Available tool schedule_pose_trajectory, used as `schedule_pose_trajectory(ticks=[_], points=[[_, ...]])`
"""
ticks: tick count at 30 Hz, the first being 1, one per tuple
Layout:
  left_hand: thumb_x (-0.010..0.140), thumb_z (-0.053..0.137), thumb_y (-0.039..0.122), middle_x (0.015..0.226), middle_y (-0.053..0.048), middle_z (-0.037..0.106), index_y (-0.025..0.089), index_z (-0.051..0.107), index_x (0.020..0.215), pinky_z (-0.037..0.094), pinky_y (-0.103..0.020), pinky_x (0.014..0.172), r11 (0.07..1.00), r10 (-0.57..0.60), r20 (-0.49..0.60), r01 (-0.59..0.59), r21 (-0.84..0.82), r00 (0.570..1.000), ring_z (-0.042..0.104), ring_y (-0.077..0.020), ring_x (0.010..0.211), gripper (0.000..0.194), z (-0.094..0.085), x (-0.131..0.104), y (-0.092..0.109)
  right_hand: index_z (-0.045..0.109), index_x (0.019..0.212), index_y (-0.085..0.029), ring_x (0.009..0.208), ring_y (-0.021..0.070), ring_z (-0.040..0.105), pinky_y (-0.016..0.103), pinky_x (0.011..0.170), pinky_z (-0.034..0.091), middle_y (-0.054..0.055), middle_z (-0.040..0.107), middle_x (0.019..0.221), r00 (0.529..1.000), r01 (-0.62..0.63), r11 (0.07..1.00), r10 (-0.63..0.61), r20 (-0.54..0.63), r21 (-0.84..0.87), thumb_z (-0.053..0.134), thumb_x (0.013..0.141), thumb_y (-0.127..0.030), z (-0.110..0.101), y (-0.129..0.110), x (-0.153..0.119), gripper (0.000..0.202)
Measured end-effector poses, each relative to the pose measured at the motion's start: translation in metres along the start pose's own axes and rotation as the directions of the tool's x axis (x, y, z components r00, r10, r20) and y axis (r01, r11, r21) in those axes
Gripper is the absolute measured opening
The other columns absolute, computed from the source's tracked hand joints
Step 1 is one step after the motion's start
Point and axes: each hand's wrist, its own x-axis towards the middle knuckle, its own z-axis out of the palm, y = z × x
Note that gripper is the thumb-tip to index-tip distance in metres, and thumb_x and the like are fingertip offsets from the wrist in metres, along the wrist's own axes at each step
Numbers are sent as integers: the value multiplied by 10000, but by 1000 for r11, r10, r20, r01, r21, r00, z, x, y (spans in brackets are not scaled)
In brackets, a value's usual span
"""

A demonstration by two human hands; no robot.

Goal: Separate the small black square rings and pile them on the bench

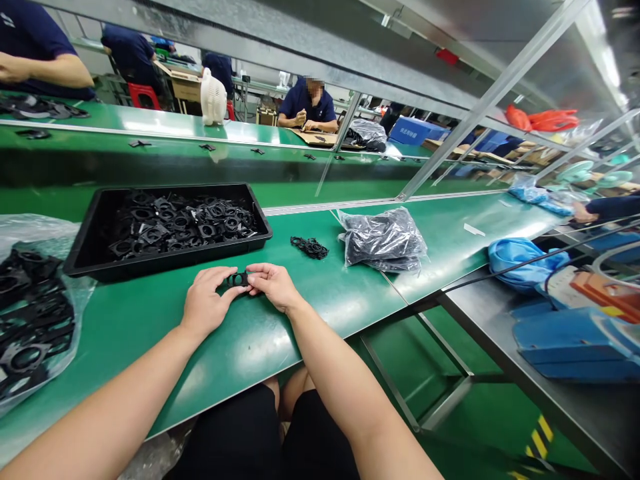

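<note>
Between my two hands, just above the green table (220, 373), is a small black plastic part (237, 279) with round openings. My left hand (209, 299) grips its left end between thumb and fingers. On its right end, my right hand (273, 285) pinches it with the fingertips. Behind my hands stands a black tray (200, 257) heaped with black ring-shaped parts (185, 223). A small pile of black parts (310, 247) lies to the right of my hands. Further right rests a clear plastic bag (385, 239) filled with dark parts.
An open clear bag (83, 293) of larger black parts (30, 333) sits at the left. A conveyor belt (280, 163) carries spaced black pieces behind the tray. Blue machinery (575, 343) and a blue bag (523, 263) occupy the metal bench at right. Co-workers sit across the line.
</note>
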Motion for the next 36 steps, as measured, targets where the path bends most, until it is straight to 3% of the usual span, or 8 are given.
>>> schedule_pose_trajectory(ticks=[3, 8, 14, 22, 30, 33, 36], points=[[764, 644, 460, 1016, -76, 677, 231, 695, 1017, 406, -383, 927, 998, 64, 8, -64, 18, 998, 571, -264, 992, 345, -2, 0, 1, 632, 953, -140, 525, 78, 592, 197, 524, 471, -20, 670, 643, 1000, 16, 1000, -15, 22, -17, 801, 574, -294, 0, 0, -1, 443], [754, 655, 442, 1003, -74, 677, 242, 708, 1009, 413, -388, 918, 998, 66, 50, -65, -23, 997, 571, -262, 976, 329, -3, 0, 1, 637, 949, -152, 550, 85, 601, 190, 523, 457, -4, 699, 677, 999, 17, 1000, -16, 45, -12, 807, 578, -300, 1, -2, -4, 434], [736, 670, 441, 1014, -65, 677, 263, 716, 992, 419, -393, 932, 996, 29, 100, -20, -87, 995, 572, -260, 991, 316, -4, -1, 3, 637, 964, -146, 555, 95, 604, 196, 522, 450, 15, 710, 693, 999, -3, 1000, 2, 55, 19, 822, 567, -316, 4, -6, -7, 470], [735, 677, 441, 1007, -57, 663, 246, 704, 1019, 448, -360, 919, 991, -10, 45, 16, -130, 999, 601, -234, 962, 345, -2, -2, 11, 625, 901, -149, 522, 88, 593, 189, 511, 457, 7, 703, 669, 999, -29, 988, 26, 19, 151, 850, 515, -278, 5, -9, -8, 465], [699, 709, 403, 988, -56, 586, 231, 705, 984, 533, -324, 755, 952, -127, 54, 137, -274, 990, 604, -182, 803, 333, 2, -5, 8, 665, 878, -151, 597, 96, 604, 200, 522, 478, 15, 694, 747, 998, 15, 999, -18, 54, 51, 799, 581, -306, 8, -7, -8, 361], [649, 751, 394, 1021, -56, 583, 217, 667, 1053, 538, -333, 757, 859, -236, 91, 252, -445, 967, 613, -162, 776, 449, 4, -4, 7, 665, 850, -147, 577, 86, 588, 193, 511, 459, 14, 690, 726, 999, 43, 999, -43, 8, 17, 805, 564, -287, 7, -5, -6, 348], [619, 766, 427, 935, -61, 633, 156, 629, 1083, 541, -336, 714, 647, -432, 202, 457, -610, 879, 622, -151, 713, 554, 6, -1, 7, 666, 845, -147, 587, 93, 591, 197, 509, 455, 17, 689, 719, 997, 64, 998, -64, -42, 6, 797, 565, -287, 5, -4, -4, 340]])
